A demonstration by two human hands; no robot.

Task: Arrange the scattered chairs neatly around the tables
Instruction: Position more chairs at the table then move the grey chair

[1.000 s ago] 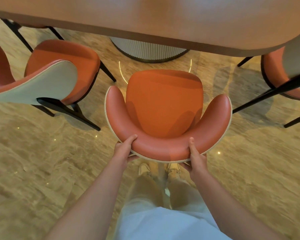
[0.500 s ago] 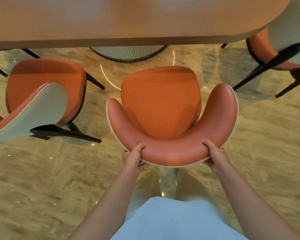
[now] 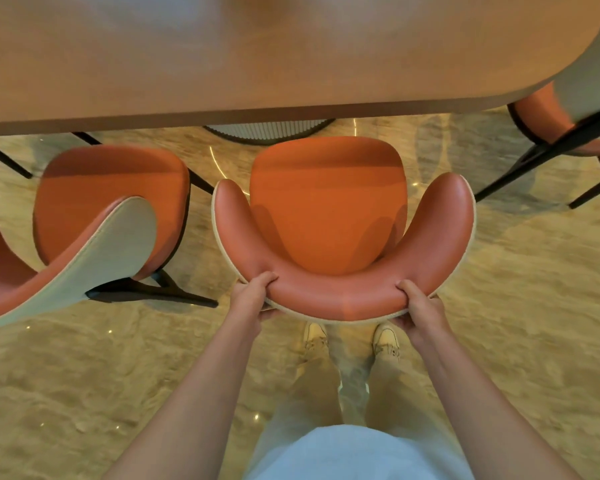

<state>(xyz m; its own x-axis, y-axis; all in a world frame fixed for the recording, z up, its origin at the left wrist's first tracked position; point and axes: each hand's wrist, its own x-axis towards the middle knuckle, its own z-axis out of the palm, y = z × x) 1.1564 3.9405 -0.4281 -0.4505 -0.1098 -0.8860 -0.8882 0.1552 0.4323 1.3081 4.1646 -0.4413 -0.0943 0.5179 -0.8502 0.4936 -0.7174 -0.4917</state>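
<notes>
An orange chair with a curved backrest stands right in front of me, its seat facing the wooden table. My left hand grips the left part of the backrest's rim. My right hand grips the right part of that rim. The seat's front edge sits just short of the table's near edge. The chair's legs are hidden under the seat.
A second orange chair with a pale backrest shell stands close on the left, angled. A third chair stands at the table's rounded right end. The table's ribbed round base is beyond the seat. My shoes stand on the glossy stone floor.
The chair has slid forward toward the table's edge. My hands have shifted a little wider apart on the backrest, and my view has come closer to the table.
</notes>
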